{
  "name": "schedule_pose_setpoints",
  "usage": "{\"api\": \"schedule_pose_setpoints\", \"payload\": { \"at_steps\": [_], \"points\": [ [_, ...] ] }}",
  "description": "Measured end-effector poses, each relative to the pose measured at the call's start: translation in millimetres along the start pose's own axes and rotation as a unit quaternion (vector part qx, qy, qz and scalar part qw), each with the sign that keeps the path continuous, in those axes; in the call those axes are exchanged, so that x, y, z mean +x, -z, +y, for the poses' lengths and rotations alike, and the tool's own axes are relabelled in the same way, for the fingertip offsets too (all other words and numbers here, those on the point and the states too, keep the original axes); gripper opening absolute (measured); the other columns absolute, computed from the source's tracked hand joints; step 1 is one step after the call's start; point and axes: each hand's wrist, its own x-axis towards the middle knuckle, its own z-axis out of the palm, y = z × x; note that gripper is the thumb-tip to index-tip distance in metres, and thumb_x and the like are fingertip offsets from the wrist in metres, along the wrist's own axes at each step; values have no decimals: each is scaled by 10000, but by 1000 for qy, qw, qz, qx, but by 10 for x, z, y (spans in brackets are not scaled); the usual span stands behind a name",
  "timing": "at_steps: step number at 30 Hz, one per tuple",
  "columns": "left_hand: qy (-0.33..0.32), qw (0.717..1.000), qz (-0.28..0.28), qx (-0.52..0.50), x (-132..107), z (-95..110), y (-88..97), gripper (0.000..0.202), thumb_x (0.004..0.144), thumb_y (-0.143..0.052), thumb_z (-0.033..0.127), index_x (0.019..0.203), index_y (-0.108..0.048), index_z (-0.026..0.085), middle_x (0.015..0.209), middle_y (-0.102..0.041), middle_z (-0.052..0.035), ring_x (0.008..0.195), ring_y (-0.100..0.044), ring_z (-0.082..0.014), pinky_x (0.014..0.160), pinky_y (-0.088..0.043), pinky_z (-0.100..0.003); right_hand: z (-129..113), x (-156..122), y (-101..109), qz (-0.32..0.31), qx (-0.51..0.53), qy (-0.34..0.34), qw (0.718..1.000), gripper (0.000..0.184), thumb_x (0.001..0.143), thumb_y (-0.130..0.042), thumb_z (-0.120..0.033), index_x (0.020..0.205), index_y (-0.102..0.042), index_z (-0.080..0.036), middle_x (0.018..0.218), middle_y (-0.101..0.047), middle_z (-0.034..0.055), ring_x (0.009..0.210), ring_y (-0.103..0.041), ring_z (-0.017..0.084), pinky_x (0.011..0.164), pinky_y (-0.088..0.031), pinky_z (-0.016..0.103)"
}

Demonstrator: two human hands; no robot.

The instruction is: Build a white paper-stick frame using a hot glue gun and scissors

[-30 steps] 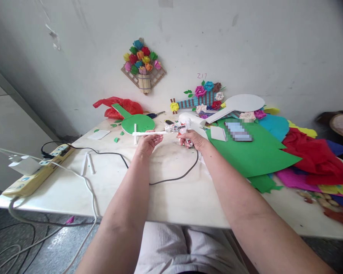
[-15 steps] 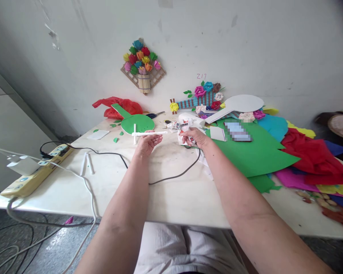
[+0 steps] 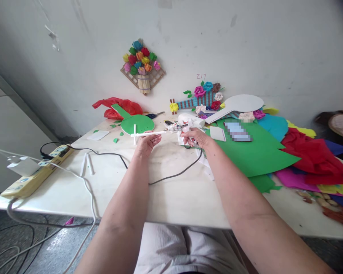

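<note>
My left hand (image 3: 148,143) is closed on a thin white strip (image 3: 154,133) held level above the table, its right end pointing towards my other hand. A second white strip (image 3: 135,140) crosses it near its left end, beside the green paddle-shaped board (image 3: 138,124); whether the two are joined I cannot tell. My right hand (image 3: 194,137) is wrapped round a white glue gun (image 3: 188,125) with a dark cord (image 3: 175,177). The gun's nozzle end lies among white scraps and is hard to make out.
On the left are a yellow power strip (image 3: 34,171) with a white charger (image 3: 23,166) and loose white strips (image 3: 89,163). Green sheets (image 3: 260,152), a phone (image 3: 238,131) and crumpled red cloth or paper (image 3: 311,156) lie right. Scissors (image 3: 154,115) lie behind.
The white strip and my left hand have shifted very slightly left. My right hand, with the glue gun, has barely moved.
</note>
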Motion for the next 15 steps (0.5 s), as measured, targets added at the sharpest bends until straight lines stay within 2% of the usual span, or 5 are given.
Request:
{"api": "schedule_pose_setpoints", "payload": {
  "at_steps": [3, 9, 15],
  "points": [
    [-3, 1000, 0, -4, 14, -7, 16, 250, 628, -595, 97, 854, -504, 153, 707, -686, -86, 712, -674, -193, 722, -532, -321, -4, -5, 0, -3, -1, -2, 1000, 202, 632, -662, -296, 576, -574, -123, 466, -607, 45, 280, -369, 60, 294, -289, 200],
    [-1, 1000, -7, -8, 18, -14, 22, 270, 613, -615, 107, 853, -501, 155, 700, -685, -89, 709, -674, -196, 715, -532, -318, 20, 13, 9, 29, 12, 3, 999, 222, 617, -679, -311, 564, -575, -122, 484, -614, 45, 291, -374, 56, 297, -304, 195],
    [0, 1000, -11, -5, 5, -2, 11, 272, 605, -616, 107, 846, -501, 158, 701, -685, -80, 708, -674, -193, 723, -529, -322, 6, 3, -19, 7, 4, -5, 1000, 229, 615, -666, -306, 521, -575, -117, 462, -601, 46, 281, -370, 58, 296, -293, 210]
  ]
}}
